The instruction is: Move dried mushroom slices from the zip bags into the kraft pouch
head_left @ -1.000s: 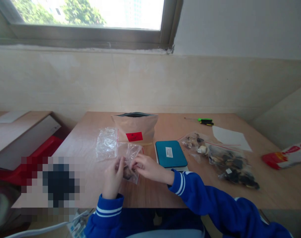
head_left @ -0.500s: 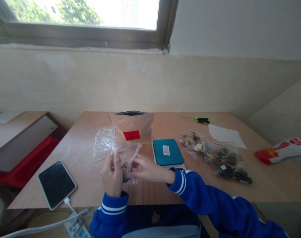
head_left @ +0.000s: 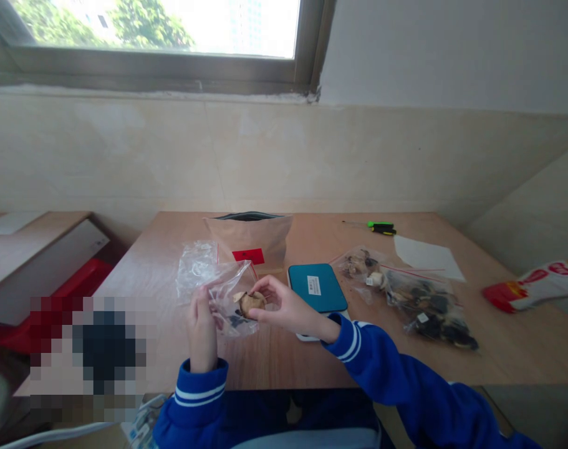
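Note:
My left hand (head_left: 202, 324) grips the side of a clear zip bag (head_left: 227, 280), whose mouth faces right. Between the fingers and thumb of my right hand (head_left: 284, 304) is a pale brown dried mushroom (head_left: 253, 304), at the bag's mouth. Something dark lies in the lower part of the bag, partly covered by the plastic. Just behind the bag stands a brown kraft pouch (head_left: 274, 240) with a red label and its top open. A small scale with a teal top (head_left: 328, 293) sits right of the pouch, partly behind my right hand.
Two clear bags of dried mushrooms, a smaller one (head_left: 358, 262) and a larger one (head_left: 426, 305), lie at the right. Beyond them are screwdrivers (head_left: 381, 227), white paper (head_left: 426, 257) and a red-and-white packet (head_left: 536, 287). Crumpled clear plastic (head_left: 194, 268) lies left; the lower left is pixelated.
My right hand has come out of the bag, moving right and up, with the dried mushroom now visible in its fingers. My left hand has shifted slightly left with the bag.

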Available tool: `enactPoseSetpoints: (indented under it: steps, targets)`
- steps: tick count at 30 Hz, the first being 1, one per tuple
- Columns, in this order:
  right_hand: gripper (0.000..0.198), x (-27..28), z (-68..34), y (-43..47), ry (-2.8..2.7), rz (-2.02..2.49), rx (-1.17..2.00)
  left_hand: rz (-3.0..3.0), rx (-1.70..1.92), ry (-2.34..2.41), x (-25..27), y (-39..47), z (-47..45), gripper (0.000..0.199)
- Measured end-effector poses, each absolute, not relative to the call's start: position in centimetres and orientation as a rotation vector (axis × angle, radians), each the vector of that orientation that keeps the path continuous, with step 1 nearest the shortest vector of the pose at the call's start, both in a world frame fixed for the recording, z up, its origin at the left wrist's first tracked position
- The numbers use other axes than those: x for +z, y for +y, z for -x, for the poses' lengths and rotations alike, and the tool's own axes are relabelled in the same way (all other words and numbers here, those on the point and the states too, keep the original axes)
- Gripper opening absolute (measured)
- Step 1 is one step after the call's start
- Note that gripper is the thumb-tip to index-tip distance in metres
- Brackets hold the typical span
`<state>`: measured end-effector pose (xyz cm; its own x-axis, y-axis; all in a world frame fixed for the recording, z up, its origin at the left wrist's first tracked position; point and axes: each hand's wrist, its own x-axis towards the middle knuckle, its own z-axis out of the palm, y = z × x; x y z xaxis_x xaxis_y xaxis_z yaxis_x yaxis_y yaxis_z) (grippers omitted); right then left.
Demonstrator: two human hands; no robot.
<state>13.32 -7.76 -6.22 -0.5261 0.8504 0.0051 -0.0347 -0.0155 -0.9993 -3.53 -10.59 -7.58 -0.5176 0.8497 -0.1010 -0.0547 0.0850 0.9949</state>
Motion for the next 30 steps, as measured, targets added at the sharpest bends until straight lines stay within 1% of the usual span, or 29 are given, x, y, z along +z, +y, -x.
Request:
enactPoseSetpoints:
  steps: [6, 10, 15, 18, 22, 27, 30]
  targets:
    - [0.049, -6.2, -13.5, -6.9, -1.363, 0.835, 1.650, -0.686, 1.530, 1.567, -7.7, -10.5, 3.5, 0.060]
    - [0.044, -3.2, -14.1, -6.3, -1.369, 0.756, 1.581, -0.654, 1.535, 1.564, -7.9, -10.5, 3.7, 0.059]
    - [0.042, 2.1, -14.1, -2.6, -1.495, 0.684, 1.177, -0.619, 1.553, 1.556, -8.0, -10.6, 4.1, 0.055]
    - [0.037, 3.8, -13.8, 0.6, -1.608, 0.696, 0.942, -0.589, 1.549, 1.561, -7.9, -10.7, 4.1, 0.057]
    - [0.029, 4.1, -13.7, 3.2, -1.869, 0.711, 0.727, -0.564, 1.546, 1.568, -7.8, -10.8, 4.3, 0.058]
    - [0.023, 3.5, -13.8, 3.7, -2.115, 0.677, 0.405, -0.558, 1.571, 1.551, -8.3, -10.9, 4.7, 0.058]
    - [0.024, 3.0, -13.8, 3.8, -2.139, 0.636, 0.346, -0.564, 1.587, 1.534, -8.6, -10.9, 4.8, 0.059]
